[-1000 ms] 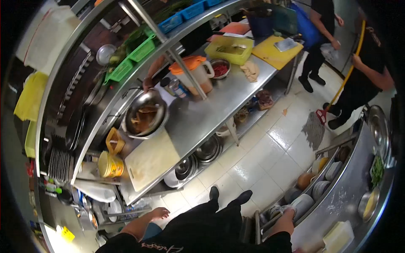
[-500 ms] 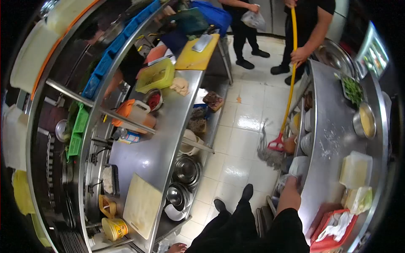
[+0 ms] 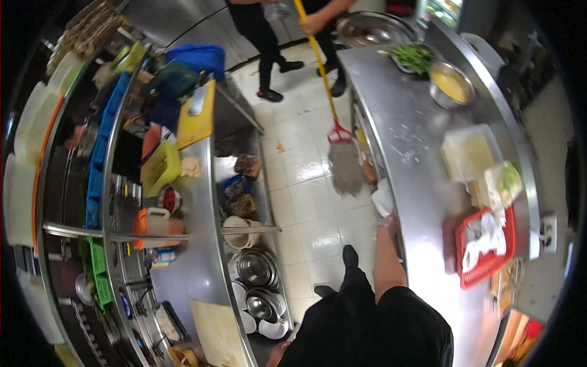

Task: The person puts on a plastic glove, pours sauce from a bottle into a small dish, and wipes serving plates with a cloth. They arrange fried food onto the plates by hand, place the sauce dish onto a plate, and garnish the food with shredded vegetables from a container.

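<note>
My right hand (image 3: 387, 226) reaches down at the left edge of the right steel counter (image 3: 409, 177), next to a white container (image 3: 383, 199) on the shelf below. Its fingers are hidden or blurred, so a hold cannot be made out. Only a small part of my left hand (image 3: 278, 353) shows at the bottom, beside the lower shelf of the left counter, with its fingers hidden. Steel bowls (image 3: 257, 269) stand on that shelf, and a pale cutting board (image 3: 217, 330) lies on the counter above.
Ahead, a person's hand (image 3: 315, 23) holds a yellow mop handle (image 3: 318, 58); the mop head (image 3: 346, 168) rests on the floor. Another person (image 3: 260, 37) stands beside. A red basket (image 3: 486, 248), a bowl of yellow liquid (image 3: 451, 85) and greens (image 3: 413, 59) are on the right counter.
The view has swung right, bringing more of the right counter into sight. My right arm stays by its lower shelf, while my left hand has mostly dropped out of view. The mop has shifted.
</note>
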A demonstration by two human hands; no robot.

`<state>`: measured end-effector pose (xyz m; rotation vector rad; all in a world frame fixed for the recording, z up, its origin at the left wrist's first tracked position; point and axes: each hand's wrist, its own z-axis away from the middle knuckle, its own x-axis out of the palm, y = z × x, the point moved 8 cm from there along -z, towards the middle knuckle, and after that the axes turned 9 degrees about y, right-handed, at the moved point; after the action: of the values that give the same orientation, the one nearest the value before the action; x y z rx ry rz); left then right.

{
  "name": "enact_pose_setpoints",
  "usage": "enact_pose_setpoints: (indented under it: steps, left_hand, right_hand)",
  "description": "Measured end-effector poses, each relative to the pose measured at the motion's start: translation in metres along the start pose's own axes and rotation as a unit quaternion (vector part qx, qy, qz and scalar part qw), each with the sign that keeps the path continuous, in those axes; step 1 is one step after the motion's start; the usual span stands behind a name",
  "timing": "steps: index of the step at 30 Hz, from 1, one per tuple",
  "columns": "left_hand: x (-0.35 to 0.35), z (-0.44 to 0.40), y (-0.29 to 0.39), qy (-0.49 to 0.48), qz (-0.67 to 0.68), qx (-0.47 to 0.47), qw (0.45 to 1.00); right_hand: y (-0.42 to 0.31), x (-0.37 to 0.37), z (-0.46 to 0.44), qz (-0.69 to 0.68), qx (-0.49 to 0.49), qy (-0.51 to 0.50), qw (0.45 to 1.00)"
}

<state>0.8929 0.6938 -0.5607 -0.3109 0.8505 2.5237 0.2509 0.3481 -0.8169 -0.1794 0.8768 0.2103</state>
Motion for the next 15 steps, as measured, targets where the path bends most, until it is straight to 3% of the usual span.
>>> enact_pose_setpoints:
  steps: [1,2,3,5,6,7,8,10,12,14,15]
  left_hand:
    - [-0.002,-0.011,0.003,0.002,-0.025,0.019,1.000]
    - [-0.009,-0.026,0.000,0.006,-0.025,0.022,0.999]
    - [-0.015,-0.039,-0.003,0.024,0.178,-0.068,0.981]
    - [-0.028,-0.057,0.041,-0.012,-0.036,0.088,0.995]
    - [-0.032,-0.051,0.109,-0.010,-0.133,0.168,0.977]
    - [-0.034,-0.062,0.115,-0.011,-0.127,0.169,0.977]
    - [-0.038,-0.082,0.116,-0.025,-0.074,0.125,0.989]
    - [-0.046,-0.118,0.114,-0.037,-0.019,0.030,0.999]
    - [-0.051,-0.167,0.124,-0.064,-0.187,0.122,0.973]
    - [-0.043,-0.204,0.145,-0.118,-0.299,0.304,0.897]
    - [-0.043,-0.208,0.158,-0.112,-0.324,0.299,0.890]
  right_hand:
    - [0.010,-0.010,0.017,-0.231,0.073,0.070,0.968]
    - [0.019,-0.023,0.050,-0.446,0.137,0.138,0.874]
    - [0.013,-0.035,0.081,-0.422,0.092,0.163,0.887]
    - [0.007,-0.064,0.147,-0.397,0.075,0.159,0.901]
    - [0.002,-0.093,0.190,-0.397,0.104,0.125,0.904]
    - [0.006,-0.103,0.215,-0.392,0.133,0.088,0.906]
    - [0.007,-0.085,0.219,-0.451,0.055,0.072,0.888]
    - [0.009,-0.085,0.250,-0.499,0.020,-0.021,0.866]
    - [0.017,-0.097,0.290,-0.495,-0.010,-0.097,0.863]
    - [0.038,-0.137,0.356,-0.454,-0.034,-0.143,0.879]
    - [0.049,-0.139,0.370,-0.416,-0.096,-0.131,0.895]
